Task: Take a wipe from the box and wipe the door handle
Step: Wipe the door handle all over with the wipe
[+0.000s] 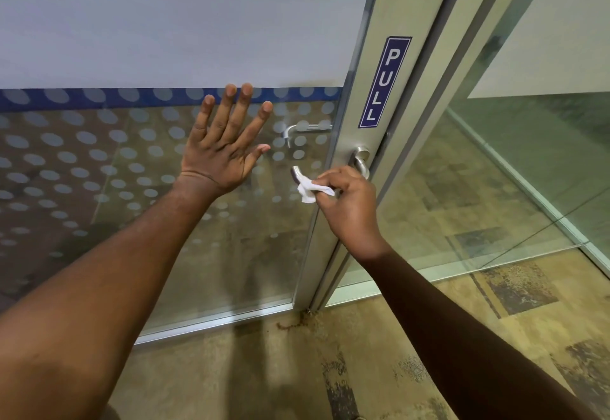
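Observation:
A silver lever door handle (pixel 361 163) is fixed to the metal frame of a glass door (pixel 359 122). My right hand (pixel 350 205) is closed over the middle of the lever and pinches a small crumpled white wipe (pixel 308 190) against it near the handle's free end (pixel 296 173). My left hand (pixel 224 149) rests flat on the glass pane to the left of the handle, fingers spread, holding nothing. The wipe box is not in view.
A blue PULL sign (pixel 384 83) runs down the door frame above the handle. The inner handle (pixel 297 130) shows through the dotted frosted glass. A glass partition (pixel 495 172) stands to the right. Patterned carpet (pixel 429 337) covers the floor below.

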`<state>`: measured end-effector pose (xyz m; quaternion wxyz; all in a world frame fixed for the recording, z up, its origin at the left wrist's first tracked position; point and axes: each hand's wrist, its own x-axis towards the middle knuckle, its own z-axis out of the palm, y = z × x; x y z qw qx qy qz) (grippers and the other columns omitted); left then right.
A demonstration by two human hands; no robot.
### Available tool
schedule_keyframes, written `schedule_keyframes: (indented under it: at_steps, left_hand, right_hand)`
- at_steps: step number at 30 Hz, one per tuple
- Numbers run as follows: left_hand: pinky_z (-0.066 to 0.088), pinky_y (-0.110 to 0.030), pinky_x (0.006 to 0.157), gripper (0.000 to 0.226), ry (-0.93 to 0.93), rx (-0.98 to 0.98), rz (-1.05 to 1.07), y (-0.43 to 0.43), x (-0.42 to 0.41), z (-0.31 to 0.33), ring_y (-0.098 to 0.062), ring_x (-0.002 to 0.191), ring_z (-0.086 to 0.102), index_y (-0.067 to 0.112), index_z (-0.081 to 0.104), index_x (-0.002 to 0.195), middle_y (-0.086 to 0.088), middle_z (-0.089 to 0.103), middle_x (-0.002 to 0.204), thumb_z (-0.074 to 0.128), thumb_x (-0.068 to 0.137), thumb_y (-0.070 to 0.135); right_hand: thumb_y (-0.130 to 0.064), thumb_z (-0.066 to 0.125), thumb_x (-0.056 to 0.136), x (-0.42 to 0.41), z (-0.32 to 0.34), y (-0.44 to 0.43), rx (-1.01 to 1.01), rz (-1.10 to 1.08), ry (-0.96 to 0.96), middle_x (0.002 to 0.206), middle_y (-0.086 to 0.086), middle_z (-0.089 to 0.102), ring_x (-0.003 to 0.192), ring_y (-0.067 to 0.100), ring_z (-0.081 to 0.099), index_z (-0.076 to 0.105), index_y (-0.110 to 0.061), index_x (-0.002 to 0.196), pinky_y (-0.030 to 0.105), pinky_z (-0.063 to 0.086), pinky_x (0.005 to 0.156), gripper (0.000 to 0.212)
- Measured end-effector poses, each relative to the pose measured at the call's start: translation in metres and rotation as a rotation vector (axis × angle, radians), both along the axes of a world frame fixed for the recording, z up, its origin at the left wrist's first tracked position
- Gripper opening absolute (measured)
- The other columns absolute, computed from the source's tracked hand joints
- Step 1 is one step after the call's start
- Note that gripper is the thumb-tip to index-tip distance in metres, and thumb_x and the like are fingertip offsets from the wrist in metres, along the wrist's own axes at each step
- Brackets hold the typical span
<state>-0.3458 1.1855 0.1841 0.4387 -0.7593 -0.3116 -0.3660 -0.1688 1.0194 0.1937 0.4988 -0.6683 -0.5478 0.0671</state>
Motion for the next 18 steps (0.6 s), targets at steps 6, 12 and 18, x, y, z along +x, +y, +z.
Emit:
schedule_keyframes:
  at_steps: [6,12,18]
  left_hand:
    - [-0.011,-0.041,0.120,0.074,0.001,-0.013,0.040,-0.005,0.002,0.001,-0.025,0.148,-0.018,0.020,0.017,0.155,-0.011,-0.016,0.161,0.039,0.097,0.061]
    - [-0.008,-0.042,0.120,0.078,-0.003,-0.014,0.056,-0.004,0.002,-0.002,-0.026,0.148,-0.017,0.020,0.015,0.156,-0.010,-0.020,0.160,0.039,0.096,0.064]
    - [-0.004,-0.043,0.121,0.078,0.011,-0.008,0.064,-0.002,0.002,-0.004,-0.027,0.149,-0.011,0.019,0.020,0.155,-0.011,-0.014,0.162,0.042,0.096,0.064]
  right_hand:
    - [-0.013,0.079,0.070,0.044,0.000,-0.005,-0.036,-0.209,0.332,0.075,0.008,0.072,0.065,0.011,0.061,0.077,-0.012,0.076,0.016,0.044,0.058,0.006]
    - [-0.012,0.076,0.071,0.068,-0.005,-0.002,-0.040,-0.304,0.439,0.064,-0.002,0.067,0.055,0.008,0.056,0.075,-0.016,0.073,0.023,0.043,0.056,0.005]
    - [-0.011,0.077,0.072,0.080,-0.003,0.007,-0.044,-0.345,0.443,0.063,-0.003,0.066,0.052,0.002,0.054,0.074,-0.014,0.075,0.019,0.042,0.052,0.005]
